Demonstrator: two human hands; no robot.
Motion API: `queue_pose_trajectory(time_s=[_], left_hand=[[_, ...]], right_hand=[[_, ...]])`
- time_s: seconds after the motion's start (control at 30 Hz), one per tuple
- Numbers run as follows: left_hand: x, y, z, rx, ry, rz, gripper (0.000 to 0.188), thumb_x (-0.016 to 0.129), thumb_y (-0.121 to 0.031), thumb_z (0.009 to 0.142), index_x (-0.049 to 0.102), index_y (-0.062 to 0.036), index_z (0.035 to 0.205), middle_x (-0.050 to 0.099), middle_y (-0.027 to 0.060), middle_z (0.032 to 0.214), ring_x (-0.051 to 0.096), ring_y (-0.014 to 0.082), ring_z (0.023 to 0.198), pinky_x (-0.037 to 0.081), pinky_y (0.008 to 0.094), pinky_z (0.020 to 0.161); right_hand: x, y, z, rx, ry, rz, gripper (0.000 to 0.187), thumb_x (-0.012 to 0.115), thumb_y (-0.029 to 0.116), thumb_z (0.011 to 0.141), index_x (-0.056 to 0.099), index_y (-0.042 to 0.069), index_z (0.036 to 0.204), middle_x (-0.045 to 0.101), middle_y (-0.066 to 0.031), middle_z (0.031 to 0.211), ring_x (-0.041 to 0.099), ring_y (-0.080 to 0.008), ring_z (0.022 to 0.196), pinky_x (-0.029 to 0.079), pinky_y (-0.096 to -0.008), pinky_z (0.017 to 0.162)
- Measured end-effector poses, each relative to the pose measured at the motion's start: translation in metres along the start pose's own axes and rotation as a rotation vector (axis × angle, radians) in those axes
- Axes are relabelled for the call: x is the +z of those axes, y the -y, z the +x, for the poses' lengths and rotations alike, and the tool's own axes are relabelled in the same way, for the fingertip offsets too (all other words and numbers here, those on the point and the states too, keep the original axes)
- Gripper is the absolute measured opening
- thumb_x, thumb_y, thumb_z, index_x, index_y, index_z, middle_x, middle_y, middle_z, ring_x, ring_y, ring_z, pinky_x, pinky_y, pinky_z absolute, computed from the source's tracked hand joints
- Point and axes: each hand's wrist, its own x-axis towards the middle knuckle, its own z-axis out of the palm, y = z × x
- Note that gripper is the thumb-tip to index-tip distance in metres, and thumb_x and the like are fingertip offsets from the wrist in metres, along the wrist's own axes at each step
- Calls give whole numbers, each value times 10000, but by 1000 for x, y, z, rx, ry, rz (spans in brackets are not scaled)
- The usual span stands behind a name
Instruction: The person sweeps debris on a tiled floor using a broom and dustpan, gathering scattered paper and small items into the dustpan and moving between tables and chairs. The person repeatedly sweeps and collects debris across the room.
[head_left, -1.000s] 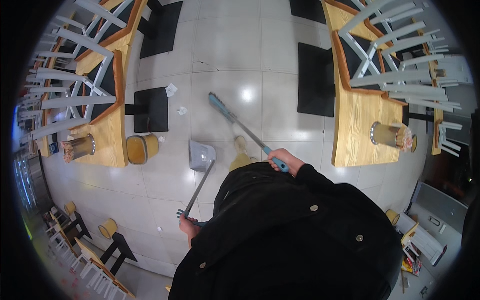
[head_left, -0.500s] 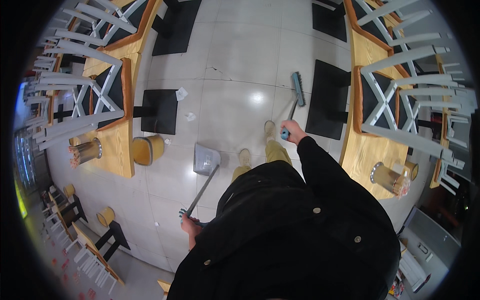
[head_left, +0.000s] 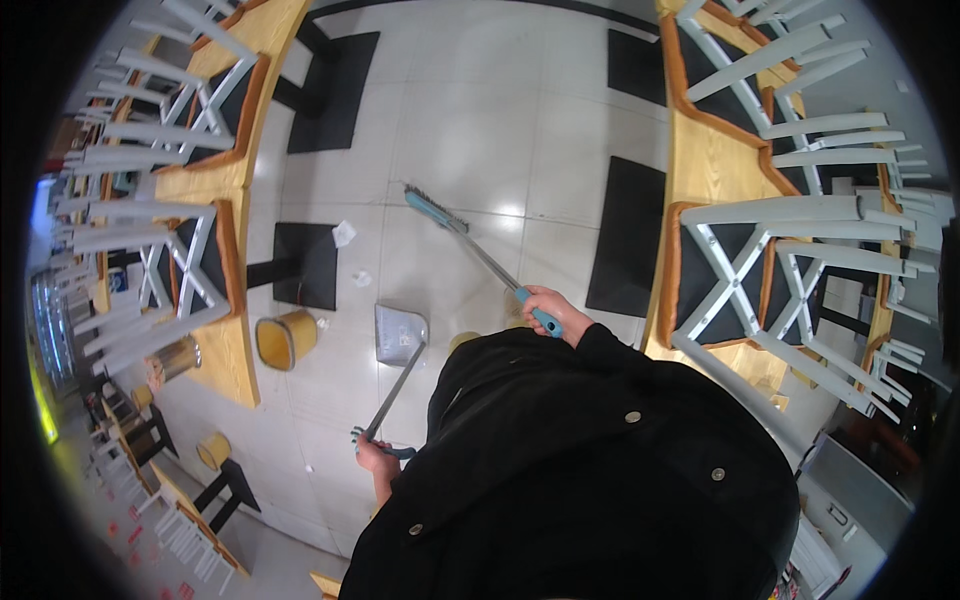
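Note:
My right hand (head_left: pixel 551 308) is closed around the blue handle of a broom (head_left: pixel 490 262). The broom reaches away to the left, its blue head with dark bristles lying against the tiled floor. Lower left, my left hand (head_left: pixel 376 457) grips the blue top end of a long-handled dustpan (head_left: pixel 401 333). Its grey pan stands on the floor, with the handle slanting up to my fist. Nearby on the floor lie a crumpled white paper (head_left: pixel 344 234) and a smaller scrap (head_left: pixel 362 279), both between the pan and a black table base.
Wooden tables (head_left: pixel 228 362) run along the left, with upturned chairs (head_left: pixel 190 265) on them. More chairs (head_left: pixel 740 260) rest upside down on tables at the right. A yellow bin (head_left: pixel 286 340) stands left of the dustpan. Black table bases (head_left: pixel 628 235) edge the aisle.
The broom head has swung from the right side of the aisle across to the left. My right hand has moved left and nearer to me. My left hand still holds the dustpan.

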Motion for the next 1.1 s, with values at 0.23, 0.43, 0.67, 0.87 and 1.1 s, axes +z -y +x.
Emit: queue_pose_trajectory(time_s=[0.23,0.43,0.67,0.87,1.1], left_hand=[[66,-18,-29,-23,101,-28,208,521,-173,777,391,-72,649,358,9,504,353,122,383,297,273,365],[128,-36,-46,-82,120,-8,180,528,-170,779,401,-75,693,359,-2,520,352,103,394,301,248,368],[222,-72,-65,-108,144,-35,155,529,-195,793,436,-87,729,363,-18,518,365,97,398,310,246,371],[291,-113,-84,-108,120,43,149,516,-185,796,438,-73,738,359,-10,512,367,101,397,314,251,372],[336,-143,-92,-70,151,28,151,512,-176,793,434,-69,719,366,-4,515,367,103,400,325,257,380]], right_hand=[[-77,71,23,-328,-348,67,691,513,-50,671,291,20,1322,478,-66,582,473,-154,431,380,-283,378],[-185,185,121,-632,-630,209,217,530,-55,661,463,18,854,471,-80,561,470,-196,412,382,-311,370],[-299,309,187,-828,-732,41,117,569,1,684,468,60,674,458,-58,588,469,-197,457,423,-316,421],[-213,272,216,-219,-254,-111,217,575,98,708,433,115,872,433,-56,672,471,-170,574,394,-332,424],[-48,271,136,187,-135,-549,735,549,71,683,134,92,1289,484,-107,730,513,-198,570,430,-348,436]])
